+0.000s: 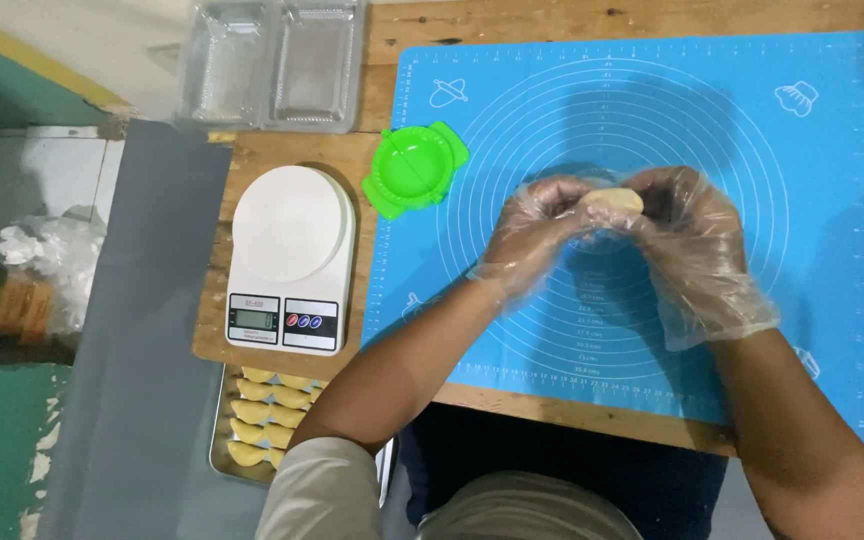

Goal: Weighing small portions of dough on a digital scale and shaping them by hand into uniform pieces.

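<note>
**Both gloved hands closed on a dough piece above the blue mat**

Packaging and markings. Two clear plastic clamshell trays [270,62] sat side by side at the top edge of the wooden table [512,20], just past the table's corner. Both looked empty, though glare made it hard to be sure. The white digital kitchen scale [290,258] stood left of the mat, with a small grey display and coloured round buttons on its front panel. The blue silicone baking mat [812,200] carried white concentric circles, ruler marks along its edges, and small white drawings in the corners. A crumpled clear plastic bag [47,250] lay at far left, below table level.

Grip. The left hand [530,232] and the right hand [687,225], each in a loose transparent disposable glove, met over the centre of the mat. The pale yellow rounded piece of dough [612,203] was pinched between the fingertips of both hands, fingers curled inward and pressed against it. The dough was held above the mat, not resting on it.

Nearby. A bright green round plastic dumpling press [414,168] lay shut at the mat's upper left edge. A metal tray [220,455] of folded yellow half-moon pastries [262,410] sat below the scale, partly hidden by the left arm.
</note>
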